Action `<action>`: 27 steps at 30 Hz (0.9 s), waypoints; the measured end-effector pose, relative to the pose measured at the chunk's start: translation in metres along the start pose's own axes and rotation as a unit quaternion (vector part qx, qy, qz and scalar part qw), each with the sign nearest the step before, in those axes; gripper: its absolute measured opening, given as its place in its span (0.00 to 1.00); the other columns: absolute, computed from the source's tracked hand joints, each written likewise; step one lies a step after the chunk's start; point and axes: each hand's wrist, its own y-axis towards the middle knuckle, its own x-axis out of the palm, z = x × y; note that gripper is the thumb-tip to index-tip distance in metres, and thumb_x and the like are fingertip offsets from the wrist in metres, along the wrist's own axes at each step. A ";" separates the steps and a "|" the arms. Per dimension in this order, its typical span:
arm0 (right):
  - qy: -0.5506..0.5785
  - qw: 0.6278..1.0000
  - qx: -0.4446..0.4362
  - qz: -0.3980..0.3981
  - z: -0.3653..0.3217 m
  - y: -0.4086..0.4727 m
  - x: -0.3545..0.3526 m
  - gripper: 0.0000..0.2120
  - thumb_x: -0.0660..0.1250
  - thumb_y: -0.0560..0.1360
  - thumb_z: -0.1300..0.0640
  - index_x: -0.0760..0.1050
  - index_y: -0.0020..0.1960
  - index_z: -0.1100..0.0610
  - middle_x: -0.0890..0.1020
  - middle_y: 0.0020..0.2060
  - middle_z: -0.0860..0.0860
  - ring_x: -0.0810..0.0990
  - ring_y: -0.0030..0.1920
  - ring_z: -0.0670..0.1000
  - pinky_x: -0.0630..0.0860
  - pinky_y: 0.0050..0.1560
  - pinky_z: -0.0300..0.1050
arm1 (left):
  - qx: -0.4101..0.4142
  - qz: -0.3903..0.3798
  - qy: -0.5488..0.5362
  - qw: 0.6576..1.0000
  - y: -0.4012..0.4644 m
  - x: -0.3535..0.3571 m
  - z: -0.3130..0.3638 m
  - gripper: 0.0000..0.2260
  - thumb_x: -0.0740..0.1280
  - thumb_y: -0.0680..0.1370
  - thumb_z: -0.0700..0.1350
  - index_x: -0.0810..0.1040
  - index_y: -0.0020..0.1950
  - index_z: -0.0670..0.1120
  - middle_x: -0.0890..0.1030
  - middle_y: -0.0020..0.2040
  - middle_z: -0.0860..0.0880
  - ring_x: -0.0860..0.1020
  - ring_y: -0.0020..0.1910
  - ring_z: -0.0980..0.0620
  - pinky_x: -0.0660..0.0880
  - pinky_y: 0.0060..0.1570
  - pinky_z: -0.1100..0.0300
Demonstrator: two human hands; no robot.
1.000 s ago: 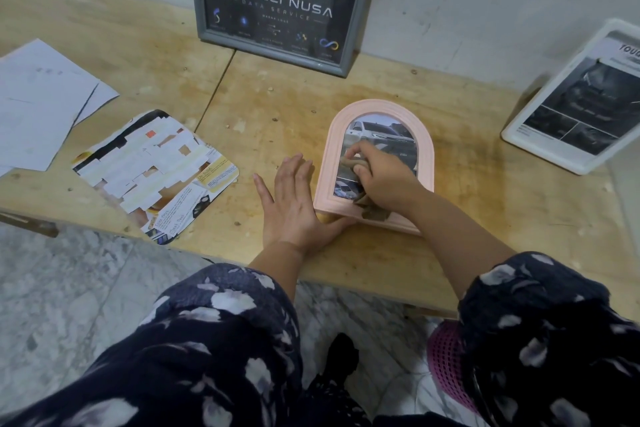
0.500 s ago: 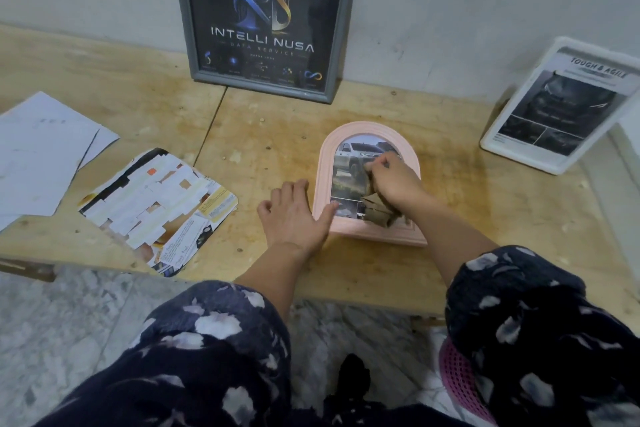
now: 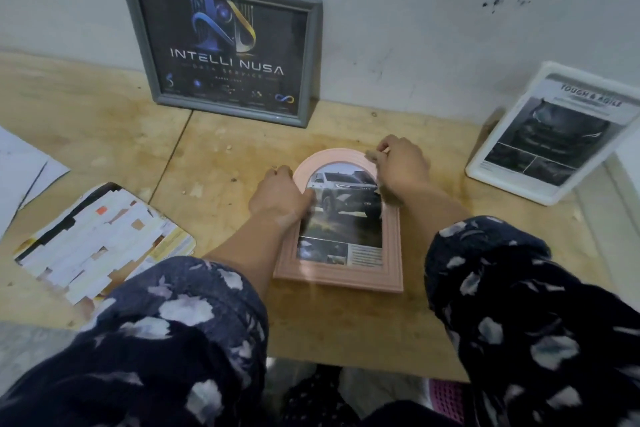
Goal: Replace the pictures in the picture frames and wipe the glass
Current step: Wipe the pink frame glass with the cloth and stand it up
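A pink arched picture frame (image 3: 391,253) with a car picture behind its glass lies on the wooden table (image 3: 346,340) in front of me. My left hand (image 3: 277,194) grips the frame's upper left edge. My right hand (image 3: 401,166) is closed around the arch's upper right edge, with a small brownish cloth bunched in its fingers. A grey frame (image 3: 225,45) with a dark poster leans on the wall behind. A white frame (image 3: 554,135) with a car picture leans at the right.
A stack of cut-up magazine pages (image 3: 104,243) lies at the left on the table. White paper sheets (image 3: 20,177) lie at the far left edge. The grey wall (image 3: 415,10) closes off the table's back. A pink stool (image 3: 446,399) shows below the table edge.
My right hand has moved from the glass up to the top right of the arch. My left hand has shifted from the table beside the frame onto its upper left edge.
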 end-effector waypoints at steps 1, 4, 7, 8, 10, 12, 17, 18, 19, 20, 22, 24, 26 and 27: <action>-0.011 1.000 -0.017 -0.015 0.001 0.004 0.005 0.09 0.61 0.79 0.53 0.78 0.54 0.53 0.78 0.53 0.53 0.76 0.56 0.58 0.71 0.58 0.52 | -0.004 0.001 0.006 1.000 0.003 0.000 0.002 0.22 0.65 0.75 0.55 0.72 0.66 0.47 0.70 0.68 0.45 0.72 0.64 0.45 0.72 0.54 0.53; 0.017 0.999 -0.038 -0.034 0.009 0.009 0.021 0.17 0.58 0.77 0.49 0.82 0.52 0.55 0.78 0.50 0.56 0.76 0.52 0.59 0.72 0.55 0.50 | -0.014 0.017 0.006 1.000 0.009 0.002 0.005 0.18 0.64 0.75 0.53 0.75 0.63 0.49 0.72 0.66 0.47 0.73 0.62 0.46 0.71 0.50 0.55; 0.085 0.994 -0.062 -0.005 0.017 0.007 0.029 0.17 0.59 0.77 0.50 0.83 0.50 0.58 0.78 0.47 0.58 0.76 0.49 0.59 0.70 0.48 0.50 | -0.008 0.029 0.006 1.000 0.006 0.003 0.003 0.16 0.64 0.76 0.53 0.75 0.62 0.49 0.72 0.61 0.48 0.76 0.56 0.46 0.71 0.46 0.56; 0.100 0.993 -0.068 -0.005 0.016 0.010 0.030 0.13 0.62 0.77 0.53 0.84 0.49 0.57 0.78 0.46 0.58 0.76 0.48 0.59 0.70 0.46 0.50 | -0.007 0.031 0.010 0.999 0.006 0.004 0.003 0.16 0.64 0.76 0.52 0.75 0.61 0.49 0.72 0.60 0.49 0.76 0.55 0.46 0.71 0.45 0.56; 0.108 0.990 -0.086 -0.020 0.012 0.019 0.034 0.10 0.65 0.76 0.57 0.84 0.50 0.57 0.78 0.45 0.57 0.77 0.48 0.59 0.71 0.46 0.48 | -0.007 0.038 0.013 0.999 0.006 0.005 0.005 0.15 0.65 0.75 0.51 0.75 0.61 0.50 0.73 0.59 0.49 0.76 0.54 0.46 0.72 0.45 0.56; 0.099 0.989 -0.096 -0.044 0.001 0.029 0.037 0.09 0.65 0.76 0.59 0.83 0.51 0.57 0.78 0.45 0.53 0.77 0.50 0.57 0.72 0.47 0.47 | -0.008 0.043 0.012 0.999 0.006 0.005 0.006 0.15 0.65 0.75 0.51 0.75 0.61 0.51 0.73 0.59 0.50 0.76 0.54 0.46 0.72 0.45 0.56; 0.099 0.972 -0.190 -0.095 -0.035 0.040 0.044 0.08 0.67 0.74 0.62 0.84 0.48 0.56 0.81 0.45 0.49 0.78 0.50 0.53 0.71 0.48 0.42 | -0.017 0.056 0.015 0.998 0.004 0.006 0.009 0.16 0.65 0.76 0.52 0.74 0.63 0.52 0.72 0.62 0.51 0.76 0.56 0.47 0.71 0.44 0.58; 0.111 0.963 -0.217 -0.113 -0.043 0.037 0.046 0.08 0.67 0.73 0.63 0.85 0.46 0.57 0.79 0.41 0.47 0.79 0.48 0.52 0.71 0.47 0.41 | -0.025 0.060 0.015 0.998 0.003 0.006 0.008 0.17 0.65 0.76 0.52 0.74 0.64 0.53 0.72 0.62 0.51 0.77 0.56 0.47 0.70 0.43 0.58; 0.123 0.955 -0.238 -0.128 -0.049 0.033 0.048 0.08 0.68 0.72 0.65 0.85 0.46 0.58 0.78 0.39 0.45 0.79 0.48 0.52 0.71 0.47 0.40 | -0.029 0.062 0.017 0.998 0.003 0.007 0.009 0.18 0.66 0.75 0.52 0.73 0.65 0.53 0.72 0.63 0.51 0.77 0.55 0.47 0.70 0.43 0.59; 0.128 0.947 -0.257 -0.143 -0.054 0.029 0.051 0.08 0.68 0.72 0.67 0.85 0.45 0.58 0.78 0.39 0.46 0.80 0.48 0.53 0.71 0.46 0.39 | -0.035 0.065 0.020 0.997 0.002 0.008 0.009 0.19 0.66 0.75 0.53 0.73 0.66 0.53 0.72 0.63 0.51 0.77 0.56 0.46 0.70 0.43 0.58; 0.123 0.938 -0.284 -0.154 -0.059 0.022 0.054 0.08 0.69 0.72 0.66 0.85 0.44 0.58 0.81 0.42 0.51 0.80 0.51 0.54 0.73 0.48 0.42 | -0.055 0.069 0.018 0.996 0.001 0.008 0.010 0.20 0.66 0.75 0.53 0.72 0.67 0.53 0.72 0.64 0.50 0.77 0.57 0.45 0.71 0.47 0.57; 0.121 0.932 -0.290 -0.179 -0.062 0.015 0.056 0.07 0.69 0.72 0.66 0.85 0.44 0.57 0.82 0.45 0.52 0.80 0.53 0.54 0.75 0.51 0.44 | -0.087 0.073 -0.003 0.994 0.000 0.007 0.013 0.21 0.67 0.74 0.53 0.71 0.67 0.52 0.74 0.64 0.50 0.77 0.58 0.45 0.72 0.49 0.56; 0.127 0.928 -0.264 -0.230 -0.066 0.009 0.054 0.07 0.69 0.72 0.65 0.84 0.46 0.58 0.83 0.47 0.52 0.80 0.52 0.53 0.75 0.53 0.44 | -0.114 0.074 -0.016 0.991 -0.001 0.007 0.018 0.23 0.67 0.74 0.52 0.68 0.67 0.50 0.76 0.63 0.48 0.78 0.58 0.44 0.71 0.48 0.56; 0.142 0.929 -0.238 -0.247 -0.067 0.008 0.050 0.07 0.68 0.73 0.64 0.84 0.47 0.57 0.83 0.48 0.52 0.80 0.52 0.52 0.75 0.53 0.43 | -0.119 0.073 -0.015 0.990 -0.002 0.006 0.020 0.23 0.68 0.74 0.52 0.67 0.66 0.49 0.76 0.62 0.47 0.78 0.57 0.43 0.70 0.46 0.56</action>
